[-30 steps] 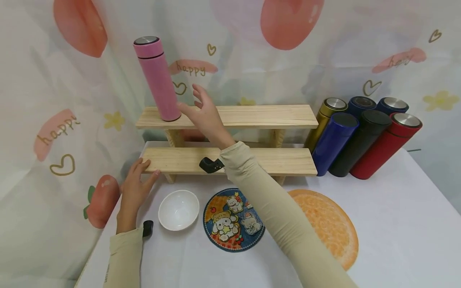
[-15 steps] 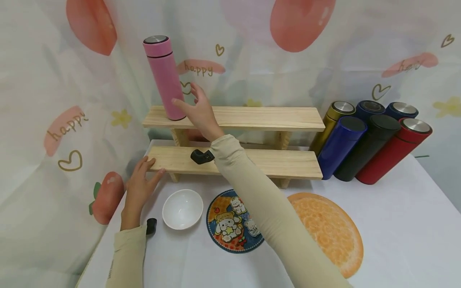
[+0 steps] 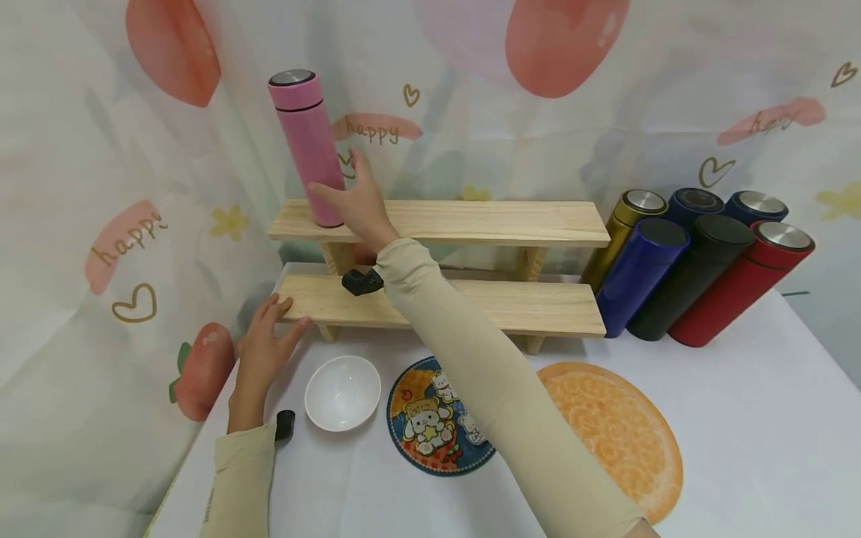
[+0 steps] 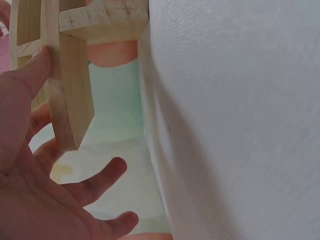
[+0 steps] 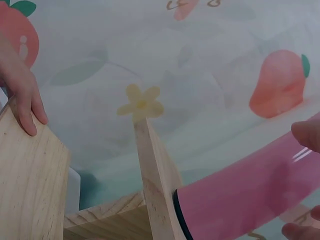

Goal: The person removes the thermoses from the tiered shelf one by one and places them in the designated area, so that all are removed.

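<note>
A pink thermos with a steel lid stands on the left part of the upper board of a two-tier wooden shelf. My right hand is around its lower half. The thumb lies in front, and the fingers extend along the far right side. In the right wrist view a gap shows between the lower fingertips and the thermos. My left hand rests on the left front corner of the lower board, thumb at the front edge, fingers over the end. Its last two fingers stick out free in the left wrist view.
Several thermoses cluster at the right end of the shelf, including a gold one, a blue one, a black one and a red one. A white bowl, a cartoon mat and an orange mat lie in front.
My right hand has moved left, from beside the pink thermos to around its lower part. The left hand has stayed at the shelf corner. The head view has shifted slightly.
</note>
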`<state>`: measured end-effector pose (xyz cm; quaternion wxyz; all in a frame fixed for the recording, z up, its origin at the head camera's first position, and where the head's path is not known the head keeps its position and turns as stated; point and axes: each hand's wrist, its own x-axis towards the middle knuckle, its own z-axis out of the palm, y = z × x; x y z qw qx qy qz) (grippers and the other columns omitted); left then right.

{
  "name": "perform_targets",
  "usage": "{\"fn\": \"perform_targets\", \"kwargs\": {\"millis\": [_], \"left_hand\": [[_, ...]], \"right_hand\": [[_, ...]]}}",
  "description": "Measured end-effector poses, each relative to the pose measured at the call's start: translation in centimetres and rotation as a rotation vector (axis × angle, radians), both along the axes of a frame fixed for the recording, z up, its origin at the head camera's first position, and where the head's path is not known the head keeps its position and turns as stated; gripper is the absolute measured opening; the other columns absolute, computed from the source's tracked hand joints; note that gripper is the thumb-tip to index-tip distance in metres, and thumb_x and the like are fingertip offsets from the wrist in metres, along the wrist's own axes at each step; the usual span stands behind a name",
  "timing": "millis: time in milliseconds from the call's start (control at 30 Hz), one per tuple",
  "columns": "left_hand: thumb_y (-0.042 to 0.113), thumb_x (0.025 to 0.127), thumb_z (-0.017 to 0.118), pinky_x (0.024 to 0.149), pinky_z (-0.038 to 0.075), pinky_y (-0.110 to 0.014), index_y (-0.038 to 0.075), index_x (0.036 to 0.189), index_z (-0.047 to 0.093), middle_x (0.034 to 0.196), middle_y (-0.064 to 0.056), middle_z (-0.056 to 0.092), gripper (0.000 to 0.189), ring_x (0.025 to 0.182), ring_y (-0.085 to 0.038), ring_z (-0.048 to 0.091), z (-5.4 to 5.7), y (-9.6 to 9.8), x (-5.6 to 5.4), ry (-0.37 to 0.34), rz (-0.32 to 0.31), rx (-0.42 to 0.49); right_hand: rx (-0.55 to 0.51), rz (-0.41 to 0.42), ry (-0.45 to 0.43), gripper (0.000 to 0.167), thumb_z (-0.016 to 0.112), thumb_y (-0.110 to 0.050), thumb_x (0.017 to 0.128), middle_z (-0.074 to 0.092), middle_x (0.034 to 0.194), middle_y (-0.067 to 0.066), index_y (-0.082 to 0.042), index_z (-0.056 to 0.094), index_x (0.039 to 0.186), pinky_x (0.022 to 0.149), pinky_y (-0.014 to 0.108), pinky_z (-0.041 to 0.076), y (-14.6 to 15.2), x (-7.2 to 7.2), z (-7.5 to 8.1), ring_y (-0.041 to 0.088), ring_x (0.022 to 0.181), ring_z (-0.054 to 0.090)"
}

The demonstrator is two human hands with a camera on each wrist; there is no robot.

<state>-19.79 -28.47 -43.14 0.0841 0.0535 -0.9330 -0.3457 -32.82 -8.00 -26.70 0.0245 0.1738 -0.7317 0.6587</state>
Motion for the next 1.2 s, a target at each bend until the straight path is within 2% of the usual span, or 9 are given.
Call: {"fn": "perform_targets", "kwargs": {"millis": [200,300,433,700,900,1067,1200], "left_hand": [[0.049,0.106,0.066,0.116,0.011,-0.078,0.007,0.165,0.040,0.176,-0.017,0.021,0.077,0.159,-0.046,0.022,0.4,0.3,-0.1,-0.053,0.017,-0.001],[0.047,0.106,0.066,0.117,0.010,-0.078,0.007,0.165,0.040,0.176,-0.017,0.021,0.076,0.159,-0.046,0.022,0.3,0.2,0.1,-0.048,0.021,0.005],[0.048,0.107,0.065,0.117,0.010,-0.079,0.007,0.165,0.041,0.176,-0.017,0.022,0.076,0.158,-0.047,0.023,0.0,0.0,0.1,-0.026,0.024,0.007],[0.046,0.106,0.067,0.116,0.012,-0.078,0.006,0.163,0.044,0.175,-0.016,0.025,0.073,0.158,-0.046,0.025,-0.3,0.2,-0.1,0.001,0.013,0.004],[0.042,0.106,0.067,0.116,0.017,-0.077,0.004,0.159,0.049,0.172,-0.018,0.031,0.067,0.157,-0.044,0.030,0.0,0.4,-0.3,0.064,-0.003,-0.010],[0.042,0.106,0.068,0.116,0.017,-0.076,0.004,0.159,0.048,0.173,-0.018,0.030,0.068,0.157,-0.045,0.029,-0.1,0.5,-0.1,0.036,-0.003,-0.001],[0.043,0.106,0.067,0.117,0.014,-0.077,0.005,0.161,0.046,0.174,-0.018,0.028,0.070,0.158,-0.045,0.027,-0.1,0.2,0.2,0.016,0.010,0.002]], "right_hand": [[-0.027,0.004,0.014,0.096,0.078,-0.024,0.098,0.036,0.170,0.009,-0.010,0.018,0.171,0.115,0.029,0.038,-1.2,-0.3,0.4,0.019,0.145,0.045],[-0.029,-0.005,0.011,0.091,0.077,-0.023,0.098,0.046,0.160,0.005,-0.012,0.022,0.170,0.110,0.029,0.041,-2.0,-0.3,0.5,0.015,0.133,0.051],[-0.012,-0.064,0.045,0.082,0.076,-0.020,0.098,0.055,0.145,0.004,-0.012,0.032,0.167,0.104,0.027,0.044,-3.1,-0.2,0.8,0.013,0.122,0.055],[0.047,-0.155,0.059,0.077,0.078,-0.017,0.097,0.060,0.148,0.009,-0.011,0.040,0.164,0.102,0.026,0.045,-3.1,-1.1,0.5,0.019,0.125,0.060],[-0.002,-0.166,0.091,0.073,0.080,-0.012,0.096,0.060,0.148,0.010,-0.009,0.046,0.161,0.102,0.023,0.046,-2.6,-2.0,0.2,0.019,0.128,0.061],[-0.019,-0.166,0.070,0.072,0.081,-0.014,0.096,0.061,0.147,0.007,-0.010,0.049,0.160,0.104,0.024,0.047,-2.4,-1.8,-0.3,0.016,0.128,0.060],[-0.027,-0.137,0.087,0.073,0.084,-0.017,0.095,0.061,0.148,0.006,-0.011,0.051,0.159,0.104,0.025,0.047,-2.5,-1.4,-0.4,0.015,0.127,0.060]]}}
